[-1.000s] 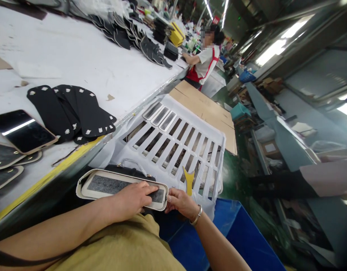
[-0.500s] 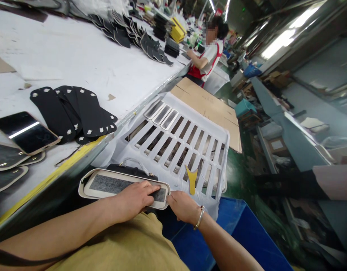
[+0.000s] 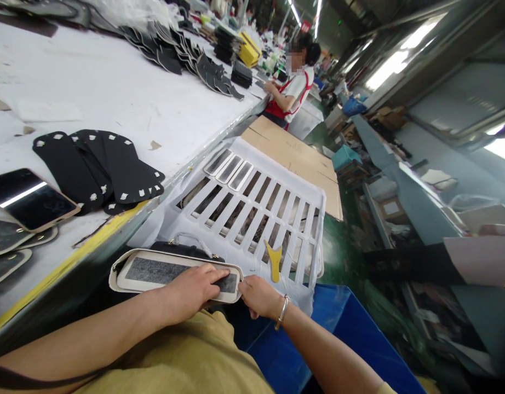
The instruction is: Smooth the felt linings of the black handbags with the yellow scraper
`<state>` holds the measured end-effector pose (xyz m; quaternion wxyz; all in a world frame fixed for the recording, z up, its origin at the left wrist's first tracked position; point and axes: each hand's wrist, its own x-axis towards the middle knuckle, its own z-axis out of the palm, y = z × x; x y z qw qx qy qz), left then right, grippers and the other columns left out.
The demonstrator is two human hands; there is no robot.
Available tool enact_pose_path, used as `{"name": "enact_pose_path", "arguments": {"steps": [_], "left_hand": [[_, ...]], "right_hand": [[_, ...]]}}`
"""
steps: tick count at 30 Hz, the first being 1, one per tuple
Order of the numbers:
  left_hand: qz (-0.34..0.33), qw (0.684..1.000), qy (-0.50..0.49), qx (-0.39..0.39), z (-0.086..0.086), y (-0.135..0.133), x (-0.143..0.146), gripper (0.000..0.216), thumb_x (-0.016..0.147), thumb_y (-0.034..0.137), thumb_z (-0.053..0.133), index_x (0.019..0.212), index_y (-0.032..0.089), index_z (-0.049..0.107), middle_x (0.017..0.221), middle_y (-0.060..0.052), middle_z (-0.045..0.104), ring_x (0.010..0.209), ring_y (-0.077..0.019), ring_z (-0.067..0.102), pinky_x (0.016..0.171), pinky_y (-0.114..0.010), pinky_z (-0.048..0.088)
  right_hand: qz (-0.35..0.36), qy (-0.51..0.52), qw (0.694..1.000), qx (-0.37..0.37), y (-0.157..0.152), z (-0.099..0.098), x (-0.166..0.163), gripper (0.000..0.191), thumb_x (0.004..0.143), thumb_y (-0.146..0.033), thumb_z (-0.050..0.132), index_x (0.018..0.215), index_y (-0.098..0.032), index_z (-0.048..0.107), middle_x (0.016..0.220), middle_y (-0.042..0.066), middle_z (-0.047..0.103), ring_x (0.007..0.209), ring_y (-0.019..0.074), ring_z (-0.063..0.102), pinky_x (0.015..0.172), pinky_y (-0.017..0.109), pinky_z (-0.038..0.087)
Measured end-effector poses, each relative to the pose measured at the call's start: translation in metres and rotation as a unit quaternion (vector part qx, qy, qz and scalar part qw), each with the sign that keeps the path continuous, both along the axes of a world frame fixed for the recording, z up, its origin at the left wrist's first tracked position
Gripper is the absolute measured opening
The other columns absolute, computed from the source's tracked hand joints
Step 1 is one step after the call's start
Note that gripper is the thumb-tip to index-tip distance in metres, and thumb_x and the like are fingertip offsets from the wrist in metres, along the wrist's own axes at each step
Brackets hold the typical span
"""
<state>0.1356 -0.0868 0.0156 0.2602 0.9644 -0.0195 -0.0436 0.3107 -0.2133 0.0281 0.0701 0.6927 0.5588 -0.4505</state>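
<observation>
One left hand: half-spread, flat upon the grey strip of the bag.
My right hand: curled at the bag's right end; its hold I cannot tell.
Bag: before my body, near the slotted tray.

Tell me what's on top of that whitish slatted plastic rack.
Three white-rimmed grey rounded strips and a flat yellow forked tool. The cream-rimmed black bag hides part of its near side.

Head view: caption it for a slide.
A bag: left hand on its grey strip, right hand curled at one end, slotted crate beyond.
</observation>
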Motion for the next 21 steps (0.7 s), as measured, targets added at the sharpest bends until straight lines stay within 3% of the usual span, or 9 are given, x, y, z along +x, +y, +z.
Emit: {"name": "enact_pose_path", "arguments": {"steps": [4,7,8,10,12,13,18,21], "left_hand": [[-0.007,0.999,0.005,-0.035,0.001,0.005,-0.001,0.008,0.074,0.014,0.063,0.08,0.015,0.069,0.137,-0.009,0.047,0.112,-0.0274,0.05,0.093,-0.039,0.043],[-0.02,0.997,0.001,-0.074,0.003,0.012,-0.002,0.007,0.071,0.012,0.065,0.077,0.016,0.068,0.137,-0.008,0.047,0.115,-0.0258,0.049,0.098,-0.036,0.039],[-0.025,0.996,0.002,-0.082,0.004,0.014,-0.002,0.007,0.07,0.012,0.065,0.076,0.016,0.068,0.138,-0.008,0.047,0.116,-0.0257,0.048,0.099,-0.036,0.038],[-0.034,0.995,0.014,-0.091,0.008,0.018,-0.002,0.007,0.069,0.012,0.066,0.074,0.017,0.067,0.139,-0.007,0.045,0.116,-0.0257,0.048,0.099,-0.035,0.038],[-0.039,0.994,0.03,-0.093,0.011,0.02,-0.001,0.007,0.067,0.011,0.066,0.072,0.016,0.066,0.14,-0.006,0.043,0.116,-0.0262,0.049,0.099,-0.036,0.038],[-0.04,0.994,0.037,-0.094,0.013,0.02,-0.001,0.007,0.067,0.011,0.067,0.071,0.016,0.066,0.141,-0.006,0.043,0.115,-0.0263,0.049,0.099,-0.036,0.038],[-0.031,0.993,0.046,-0.105,0.014,0.019,0.002,0.009,0.065,0.009,0.067,0.07,0.016,0.065,0.141,-0.006,0.043,0.116,-0.0255,0.049,0.099,-0.035,0.038],[-0.022,0.993,0.036,-0.111,0.012,0.019,0.004,0.008,0.064,0.009,0.067,0.068,0.016,0.064,0.14,-0.006,0.044,0.116,-0.0244,0.049,0.098,-0.034,0.038]], "right_hand": [[-0.125,0.089,0.988,-0.014,-0.007,-0.006,0.0,0.029,0.087,-0.023,0.039,0.058,-0.021,0.037,0.044,-0.002,0.047,0.047,0.0137,0.057,0.052,0.024,0.045],[-0.219,0.184,0.958,-0.028,-0.016,-0.014,0.002,0.041,0.092,-0.04,0.016,0.064,-0.02,0.039,0.049,-0.001,0.049,0.042,0.0122,0.055,0.047,0.025,0.046],[-0.259,0.242,0.935,-0.031,-0.02,-0.018,0.004,0.045,0.091,-0.045,0.015,0.065,-0.019,0.042,0.05,-0.001,0.05,0.043,0.0122,0.056,0.047,0.026,0.047],[-0.339,0.379,0.861,-0.03,-0.027,-0.029,0.006,0.046,0.087,-0.051,0.024,0.066,-0.017,0.047,0.052,0.0,0.052,0.044,0.013,0.057,0.047,0.026,0.047],[-0.394,0.48,0.784,-0.018,-0.033,-0.041,0.008,0.041,0.08,-0.052,0.036,0.066,-0.015,0.049,0.052,0.0,0.053,0.044,0.0135,0.058,0.047,0.026,0.046],[-0.408,0.506,0.76,-0.008,-0.036,-0.047,0.008,0.038,0.078,-0.051,0.041,0.065,-0.015,0.049,0.052,0.0,0.053,0.044,0.0136,0.058,0.047,0.026,0.045],[-0.414,0.525,0.741,0.058,-0.038,-0.06,0.01,0.033,0.077,-0.049,0.049,0.067,-0.017,0.048,0.052,-0.003,0.052,0.043,0.0123,0.056,0.046,0.026,0.045],[-0.406,0.521,0.747,0.08,-0.034,-0.06,0.015,0.032,0.077,-0.047,0.053,0.068,-0.017,0.049,0.052,-0.003,0.055,0.043,0.0123,0.057,0.044,0.024,0.044]]}}
